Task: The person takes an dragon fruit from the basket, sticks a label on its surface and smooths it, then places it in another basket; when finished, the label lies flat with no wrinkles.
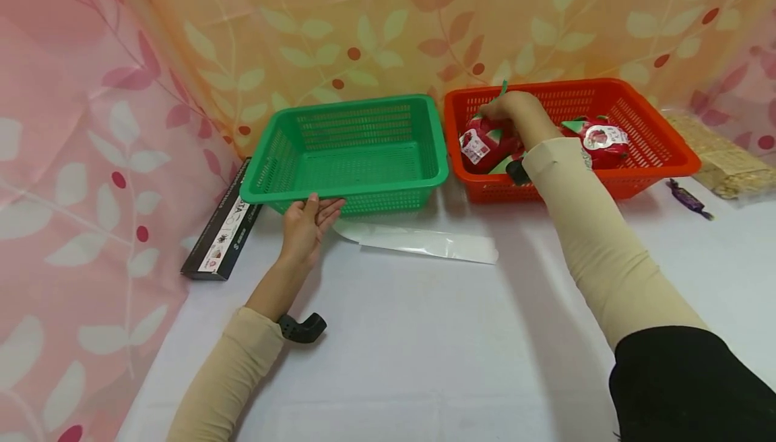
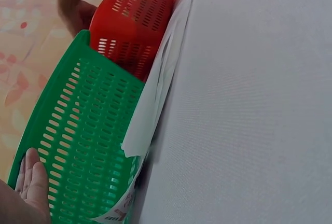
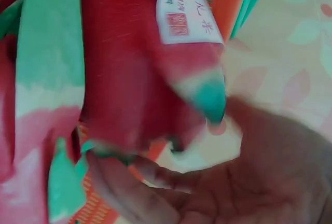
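My left hand (image 1: 305, 232) is at the front wall of the green basket (image 1: 343, 203), its fingers straight against the outer side just under the rim; the left wrist view shows the same fingers (image 2: 36, 182). My right hand (image 1: 515, 113) reaches into the red basket (image 1: 651, 166) and grips a red dragon fruit (image 1: 488, 145) with green-tipped scales and a white label. In the right wrist view the fingers (image 3: 124, 187) curl under the end of that dragon fruit (image 3: 124, 79), somewhat blurred. Another dragon fruit (image 1: 606, 142) lies farther right in the red basket.
In front of the green basket lies a long white wrapper (image 1: 430, 241). A black box (image 1: 221, 233) is at its left. Right of the red basket are a purple-wrapped candy (image 1: 690, 199) and a clear bag of pale pieces (image 1: 727, 159). Patterned cloth (image 1: 376, 24) hangs behind.
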Demonstrator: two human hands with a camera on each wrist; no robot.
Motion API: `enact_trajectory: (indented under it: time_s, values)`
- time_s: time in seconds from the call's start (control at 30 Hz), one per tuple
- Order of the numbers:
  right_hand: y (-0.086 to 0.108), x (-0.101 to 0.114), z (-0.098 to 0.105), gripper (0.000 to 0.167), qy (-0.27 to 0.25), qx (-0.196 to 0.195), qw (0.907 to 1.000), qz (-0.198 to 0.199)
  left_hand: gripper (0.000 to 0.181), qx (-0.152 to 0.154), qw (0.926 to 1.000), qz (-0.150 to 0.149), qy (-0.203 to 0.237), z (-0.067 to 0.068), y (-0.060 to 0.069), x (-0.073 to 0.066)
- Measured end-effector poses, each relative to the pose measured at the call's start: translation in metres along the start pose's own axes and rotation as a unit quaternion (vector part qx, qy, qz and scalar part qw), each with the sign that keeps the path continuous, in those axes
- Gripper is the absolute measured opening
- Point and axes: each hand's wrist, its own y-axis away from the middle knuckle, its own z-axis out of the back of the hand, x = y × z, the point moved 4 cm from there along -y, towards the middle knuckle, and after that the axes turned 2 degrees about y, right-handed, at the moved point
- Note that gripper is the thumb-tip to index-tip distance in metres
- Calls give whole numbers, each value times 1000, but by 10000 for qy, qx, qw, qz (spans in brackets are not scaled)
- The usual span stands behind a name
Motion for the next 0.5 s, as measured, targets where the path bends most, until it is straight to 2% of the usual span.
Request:
enact_trajectory:
  time_s: [0.07,0.17,0.27,0.33,0.4,0.5]
  values:
    - [-3,-3,0,65,-112,245,9996,52,21,-5,10000,1,33,1,1,0]
    - [-6,-4,1,51,33,391,9992,101,20,-43,10000,-45,9,3,1,-1]
    - [-10,-4,4,38,210,377,9990,130,21,2,10000,-47,28,3,1,-2]
    - [-11,-4,6,35,354,507,9977,270,21,-3,10000,-61,15,3,1,-2]
    - [-16,-5,8,31,417,824,9949,394,22,13,10000,-55,20,3,1,-2]
    - [-20,-10,11,36,498,1124,9898,721,22,7,10000,-23,-26,4,1,-1]
